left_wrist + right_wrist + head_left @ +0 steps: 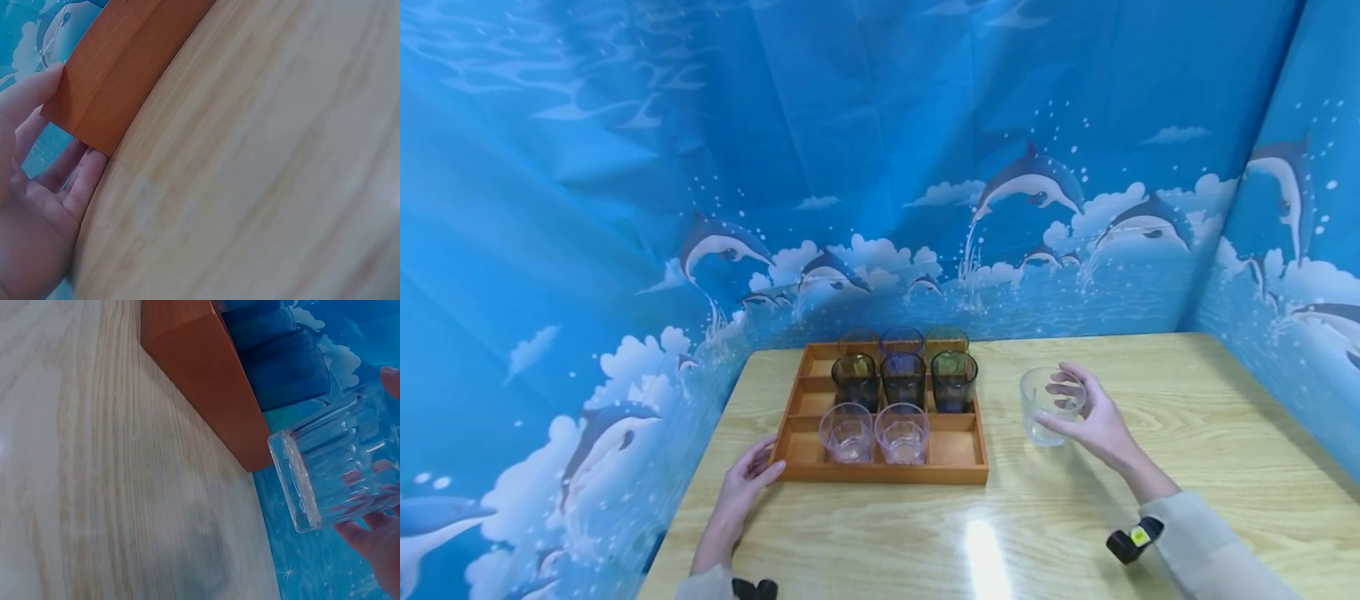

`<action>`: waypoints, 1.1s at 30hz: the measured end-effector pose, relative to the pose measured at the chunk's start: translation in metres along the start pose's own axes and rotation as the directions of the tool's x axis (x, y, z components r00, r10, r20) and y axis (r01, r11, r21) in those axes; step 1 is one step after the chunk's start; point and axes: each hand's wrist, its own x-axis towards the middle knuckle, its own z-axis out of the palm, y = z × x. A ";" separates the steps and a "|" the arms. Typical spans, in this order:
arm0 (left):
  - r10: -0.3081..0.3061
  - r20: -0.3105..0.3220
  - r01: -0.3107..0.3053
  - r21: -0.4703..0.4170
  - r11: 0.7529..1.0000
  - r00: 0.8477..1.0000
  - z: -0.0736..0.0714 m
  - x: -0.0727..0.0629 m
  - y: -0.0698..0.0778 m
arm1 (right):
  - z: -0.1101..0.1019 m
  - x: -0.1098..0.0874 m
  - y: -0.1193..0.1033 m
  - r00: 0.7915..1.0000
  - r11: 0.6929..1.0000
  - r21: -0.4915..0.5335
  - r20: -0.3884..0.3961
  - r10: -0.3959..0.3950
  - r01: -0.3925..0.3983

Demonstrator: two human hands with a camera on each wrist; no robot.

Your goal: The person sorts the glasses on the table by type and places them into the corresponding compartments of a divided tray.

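Note:
A clear drinking glass (1042,408) is held in my right hand (1093,421), thumb on the near side and fingers round the far side. The right wrist view shows this glass (337,462) tilted, its thick base toward the tray. My left hand (747,479) grips the front left corner of a wooden tray (880,473); in the left wrist view the thumb lies against the tray's wall (106,81). Two clear glasses, a left one (848,435) and a middle one (902,435), stand in the tray's front row.
Three dark glasses (904,382) fill the tray's middle row. Behind them stand tinted glasses, among them a blue one (901,338) and a yellowish one (946,338), partly hidden. The light wood table (1210,417) meets a blue dolphin-print curtain (880,167) at the back and sides.

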 end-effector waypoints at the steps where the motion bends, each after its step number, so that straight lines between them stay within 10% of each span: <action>1: -0.002 0.001 0.002 0.000 1.000 1.000 0.000 0.000 0.000 | 0.001 0.000 -0.002 1.000 1.000 0.007 0.003 -0.007 0.007; 33: 0.014 0.007 -0.014 0.007 1.000 1.000 0.000 -0.002 0.001 | 0.057 0.010 -0.034 0.978 0.963 0.216 0.094 -0.185 0.162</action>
